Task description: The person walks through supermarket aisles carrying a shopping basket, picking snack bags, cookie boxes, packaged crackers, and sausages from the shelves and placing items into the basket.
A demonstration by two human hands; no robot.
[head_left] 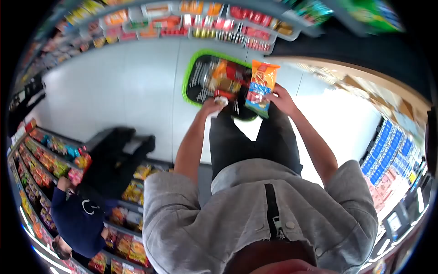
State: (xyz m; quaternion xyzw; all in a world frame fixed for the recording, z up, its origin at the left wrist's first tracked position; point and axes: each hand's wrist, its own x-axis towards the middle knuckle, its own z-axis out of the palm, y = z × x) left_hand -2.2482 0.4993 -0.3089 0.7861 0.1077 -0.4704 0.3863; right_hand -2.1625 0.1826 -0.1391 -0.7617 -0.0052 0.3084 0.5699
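My right hand (pixel 281 99) grips an orange and blue snack bag (pixel 262 86) by its right edge, holding it upright above the right side of a shopping basket. My left hand (pixel 211 108) is closed round something small and white (pixel 221 101) at the basket's near left edge; its kind is too blurred to tell. The black basket has a bright green rim (pixel 186 82) and stands on the floor in front of my legs. Inside it lie several packaged goods (pixel 226 76), among them orange and red packs and a clear one.
Shelves with trays of packaged snacks (pixel 214 23) curve along the far side. At the left, a person in dark clothes (pixel 80 221) stands by racks of snack bags (pixel 132 246). Stacked blue and white packs (pixel 388 150) stand at the right. Pale floor (pixel 127 86) extends left of the basket.
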